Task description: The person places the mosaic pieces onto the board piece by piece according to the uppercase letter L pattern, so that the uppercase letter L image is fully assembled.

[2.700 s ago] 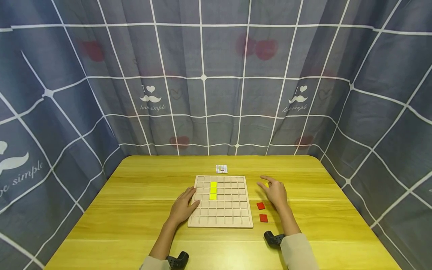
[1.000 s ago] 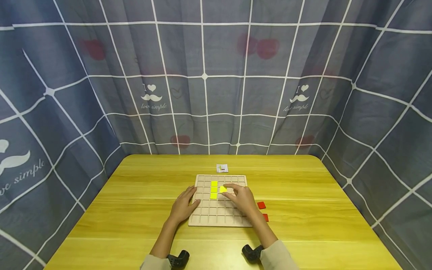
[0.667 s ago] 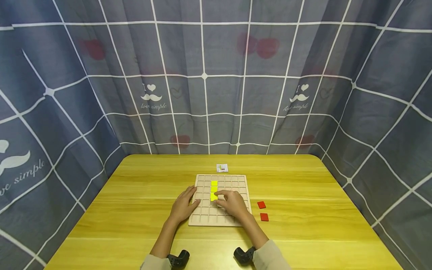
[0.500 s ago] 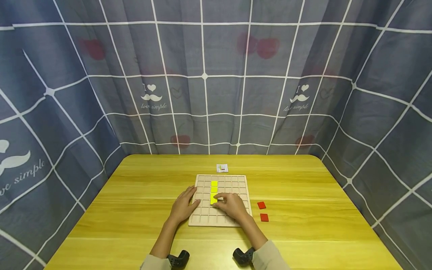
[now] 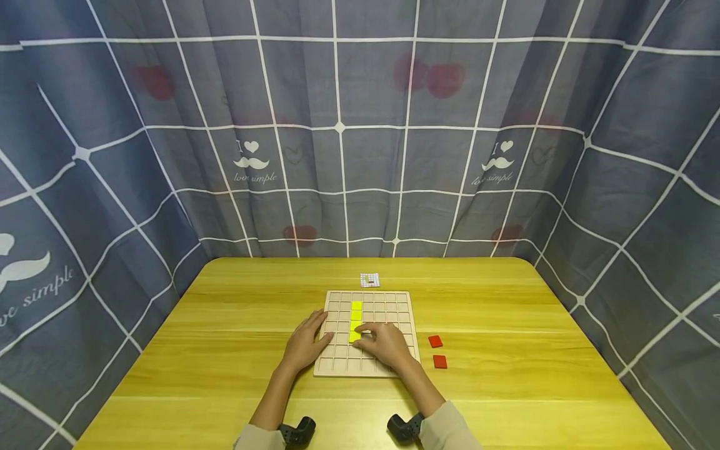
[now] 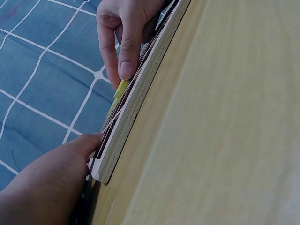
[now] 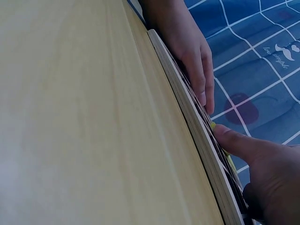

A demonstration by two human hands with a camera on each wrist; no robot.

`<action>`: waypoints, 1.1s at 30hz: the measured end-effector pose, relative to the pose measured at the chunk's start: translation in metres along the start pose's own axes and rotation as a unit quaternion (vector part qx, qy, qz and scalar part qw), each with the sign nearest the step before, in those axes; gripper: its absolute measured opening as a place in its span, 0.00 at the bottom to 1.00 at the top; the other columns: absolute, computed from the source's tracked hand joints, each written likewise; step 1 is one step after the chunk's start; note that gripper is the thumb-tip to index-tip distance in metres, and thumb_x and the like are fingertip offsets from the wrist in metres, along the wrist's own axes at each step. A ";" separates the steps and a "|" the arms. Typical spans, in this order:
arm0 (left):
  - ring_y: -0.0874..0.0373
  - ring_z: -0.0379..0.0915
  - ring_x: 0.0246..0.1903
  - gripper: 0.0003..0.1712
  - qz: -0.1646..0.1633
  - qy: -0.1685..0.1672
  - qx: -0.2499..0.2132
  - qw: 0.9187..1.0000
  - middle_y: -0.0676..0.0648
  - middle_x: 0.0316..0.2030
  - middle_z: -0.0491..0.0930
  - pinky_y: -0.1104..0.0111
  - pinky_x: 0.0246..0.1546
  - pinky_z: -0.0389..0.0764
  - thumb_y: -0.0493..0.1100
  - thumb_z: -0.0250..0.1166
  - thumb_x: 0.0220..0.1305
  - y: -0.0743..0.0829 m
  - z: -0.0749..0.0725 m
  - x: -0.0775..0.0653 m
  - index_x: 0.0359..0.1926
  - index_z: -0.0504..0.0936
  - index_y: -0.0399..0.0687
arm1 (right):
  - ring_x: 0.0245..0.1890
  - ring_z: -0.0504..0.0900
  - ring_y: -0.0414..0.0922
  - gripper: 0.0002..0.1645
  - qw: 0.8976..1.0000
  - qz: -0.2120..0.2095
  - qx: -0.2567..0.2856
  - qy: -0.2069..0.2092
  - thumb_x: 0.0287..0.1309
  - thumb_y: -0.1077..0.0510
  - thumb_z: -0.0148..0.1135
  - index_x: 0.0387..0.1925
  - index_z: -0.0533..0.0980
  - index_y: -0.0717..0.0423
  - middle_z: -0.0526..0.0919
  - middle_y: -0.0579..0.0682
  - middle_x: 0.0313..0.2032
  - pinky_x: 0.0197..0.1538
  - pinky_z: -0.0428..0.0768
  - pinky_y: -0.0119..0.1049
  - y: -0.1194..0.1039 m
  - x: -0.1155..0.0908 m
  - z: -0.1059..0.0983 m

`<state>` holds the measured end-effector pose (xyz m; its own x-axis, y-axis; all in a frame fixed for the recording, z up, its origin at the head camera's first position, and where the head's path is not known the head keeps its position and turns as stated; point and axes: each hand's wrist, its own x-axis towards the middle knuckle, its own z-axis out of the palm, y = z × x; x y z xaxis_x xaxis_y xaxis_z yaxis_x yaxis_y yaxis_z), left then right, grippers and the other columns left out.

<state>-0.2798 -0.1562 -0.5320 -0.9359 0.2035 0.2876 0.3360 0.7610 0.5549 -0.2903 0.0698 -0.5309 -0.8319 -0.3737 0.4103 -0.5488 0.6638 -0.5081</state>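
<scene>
The yellow tile [image 5: 354, 337] is pinched between your right hand's [image 5: 387, 344] fingers, looking tilted over the board [image 5: 337, 366]; released at that slant, it could catch on a ridge or nudge the yellow tiles [image 5: 357, 310] just beyond those fingers. If your left hand's [image 5: 304, 342] relaxed fingers lift off, the board beneath them might slide.

Either side of the table [image 5: 534, 350] offers passage, though two red tiles [image 5: 440, 362] (flat and low) lie right of the board [image 5: 388, 307]; the left hand [image 5: 304, 344] blocks its left edge, the right hand [image 5: 387, 344] its middle.
</scene>
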 end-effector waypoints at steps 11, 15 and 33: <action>0.40 0.55 0.63 0.33 0.000 -0.003 -0.003 1.000 0.41 0.65 0.61 0.45 0.60 0.57 0.54 0.59 0.63 -0.002 0.003 0.000 0.64 0.66 0.43 | 0.11 0.47 0.32 0.18 0.996 0.028 0.077 0.018 0.48 0.46 0.69 0.41 0.83 0.47 0.53 0.34 0.08 0.14 0.51 0.25 0.005 -0.007 -0.022; 0.41 0.55 0.63 0.33 -0.001 -0.004 -0.005 1.000 0.41 0.65 0.61 0.46 0.61 0.57 0.53 0.59 0.63 -0.001 0.003 0.000 0.65 0.66 0.43 | 0.10 0.45 0.32 0.17 0.992 0.030 0.110 0.047 0.49 0.49 0.69 0.42 0.83 0.51 0.52 0.35 0.08 0.14 0.49 0.25 0.019 -0.014 -0.043; 0.43 0.53 0.65 0.33 -0.006 -0.005 -0.001 1.000 0.41 0.65 0.61 0.47 0.62 0.56 0.53 0.58 0.63 0.000 0.000 0.000 0.65 0.65 0.43 | 0.09 0.49 0.35 0.22 0.978 0.137 0.147 0.057 0.47 0.44 0.69 0.44 0.82 0.50 0.54 0.40 0.07 0.11 0.53 0.28 0.089 -0.065 -0.121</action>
<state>-0.2803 -0.1564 -0.5321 -0.9407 0.2018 0.2728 0.3259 0.7616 0.5602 -0.2755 0.2315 -0.5116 -0.9457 -0.1220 0.3012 -0.3202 0.5075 -0.8000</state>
